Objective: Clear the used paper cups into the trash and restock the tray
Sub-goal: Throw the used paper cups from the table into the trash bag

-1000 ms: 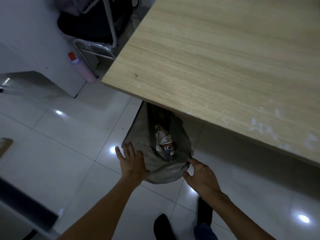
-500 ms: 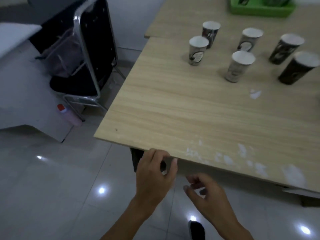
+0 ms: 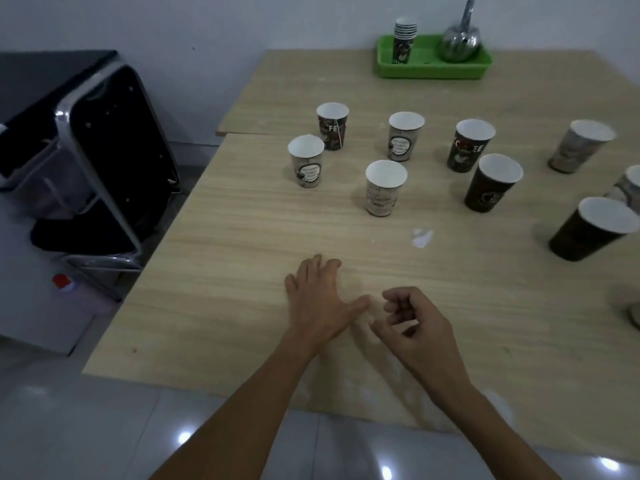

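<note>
Several used paper cups stand upright on the wooden table; the nearest is a pale cup, with a dark cup to its right. A green tray at the far edge holds a stack of clean cups and a metal kettle. My left hand hovers over the near part of the table, fingers straight and spread, holding nothing. My right hand is beside it with fingers loosely curled and empty. The trash bag is out of view.
A black folding chair leans against a grey cabinet left of the table. A bottle with a red cap stands on the floor beside it. A small scrap of paper lies on the table. More cups crowd the right edge.
Both hands left the trash bag under the table and rose over the tabletop. The view lifted from the floor to the cups and tray.
</note>
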The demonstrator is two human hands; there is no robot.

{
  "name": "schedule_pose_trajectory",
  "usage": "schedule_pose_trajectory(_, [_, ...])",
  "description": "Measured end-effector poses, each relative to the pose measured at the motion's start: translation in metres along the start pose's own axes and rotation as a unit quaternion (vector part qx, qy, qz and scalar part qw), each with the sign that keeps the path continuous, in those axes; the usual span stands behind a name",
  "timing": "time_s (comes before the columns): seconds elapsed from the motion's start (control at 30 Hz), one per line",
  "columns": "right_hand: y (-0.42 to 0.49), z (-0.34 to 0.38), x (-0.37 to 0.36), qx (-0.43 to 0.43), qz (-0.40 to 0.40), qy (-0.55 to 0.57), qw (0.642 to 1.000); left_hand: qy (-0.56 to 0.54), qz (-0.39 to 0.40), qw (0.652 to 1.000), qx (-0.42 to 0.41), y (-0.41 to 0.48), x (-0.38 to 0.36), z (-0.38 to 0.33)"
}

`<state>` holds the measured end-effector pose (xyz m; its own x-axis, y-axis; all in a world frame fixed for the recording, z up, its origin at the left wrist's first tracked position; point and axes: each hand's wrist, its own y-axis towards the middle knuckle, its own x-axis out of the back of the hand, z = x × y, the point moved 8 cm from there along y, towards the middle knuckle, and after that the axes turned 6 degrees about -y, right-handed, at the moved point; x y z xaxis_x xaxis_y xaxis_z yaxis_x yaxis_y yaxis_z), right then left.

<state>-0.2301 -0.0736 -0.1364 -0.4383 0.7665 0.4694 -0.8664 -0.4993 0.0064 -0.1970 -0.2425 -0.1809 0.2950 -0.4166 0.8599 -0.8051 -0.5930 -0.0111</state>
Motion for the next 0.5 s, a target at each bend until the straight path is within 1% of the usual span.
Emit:
schedule_pose_trajectory(0.07, [0.025, -0.007, 0.006, 0.001, -0.016, 0.002, 1.000, 0.033, -0.011, 0.999, 0.012, 0.013, -0.006, -0.003])
schedule_pose_trajectory(0.2, [0.092, -0.020, 0.017, 0.015, -0.052, -0.003, 0.999, 0.045, -0.101, 0.994, 0.008, 0.031, -0.006, -0.011])
schedule_pose_trajectory(0.23, [0.109, -0.023, 0.018, 0.018, -0.056, -0.005, 0.998, 0.044, -0.114, 0.992, 0.009, 0.032, -0.006, -0.012])
schedule_pose_trajectory(0.33, [0.154, -0.031, 0.017, 0.015, -0.071, 0.009, 0.997, 0.055, -0.097, 0.993, 0.029, 0.034, -0.012, -0.009])
schedule_pose_trajectory(0.43, [0.187, -0.039, 0.012, 0.018, -0.098, 0.018, 0.995, 0.061, -0.112, 0.991, 0.031, 0.038, -0.013, -0.008])
schedule_pose_trajectory(0.5, [0.202, -0.040, 0.008, 0.021, -0.110, 0.014, 0.994, 0.063, -0.104, 0.992, 0.033, 0.039, -0.013, -0.007])
